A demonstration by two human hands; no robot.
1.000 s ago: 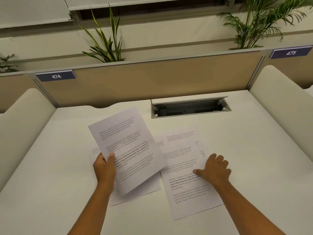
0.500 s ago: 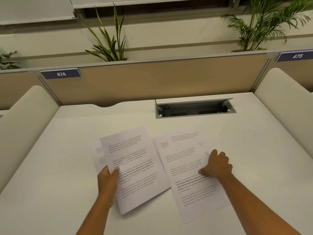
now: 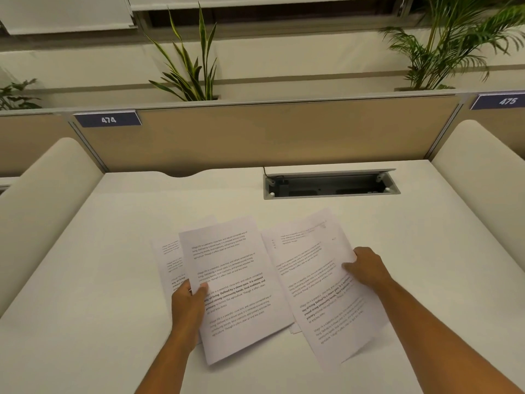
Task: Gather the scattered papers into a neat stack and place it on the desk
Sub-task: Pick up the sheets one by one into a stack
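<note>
Gathering: white printed paper sheets (image 3: 235,282) scattered mid-way across the white table (image 3: 85,280).
Left hand (image 3: 189,305): grip pinching the left sheets' edge, thumb on top.
Right hand (image 3: 366,268): grip pinching the right sheets (image 3: 326,294) at their right edge.
Handling: likely light, floppy, slippery; best held at the edges.

white desk (image 3: 113,280) | tan partition (image 3: 270,137) labelled 474, 475 | open cable tray (image 3: 331,186) | plants (image 3: 193,69) behind
</note>
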